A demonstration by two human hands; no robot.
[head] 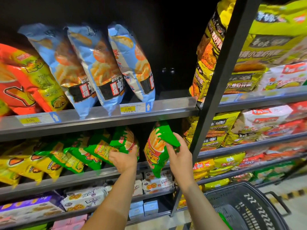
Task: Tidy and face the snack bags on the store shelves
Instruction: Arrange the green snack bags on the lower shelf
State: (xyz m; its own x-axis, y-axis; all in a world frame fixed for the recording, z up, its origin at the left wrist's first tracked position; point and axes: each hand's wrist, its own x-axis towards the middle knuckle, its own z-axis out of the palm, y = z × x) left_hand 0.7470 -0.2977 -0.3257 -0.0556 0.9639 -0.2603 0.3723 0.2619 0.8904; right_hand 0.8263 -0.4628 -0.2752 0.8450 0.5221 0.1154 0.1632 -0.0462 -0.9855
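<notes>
On the second shelf [93,177] stands a row of green snack bags [78,153] that lean to the left. My left hand [123,159] grips the rightmost bag of that row [124,140] at its lower edge. My right hand [178,155] pinches the upper right part of a separate green fries bag [155,146], which hangs tilted over the shelf's front rail near the black upright.
Three blue shrimp-chip bags [93,67] lean on the shelf above, with a dark gap to their right. A black upright post [216,83] divides off yellow noodle packs [211,133]. A black shopping basket [245,208] sits at the lower right. Biscuit packs [156,183] fill the lower shelves.
</notes>
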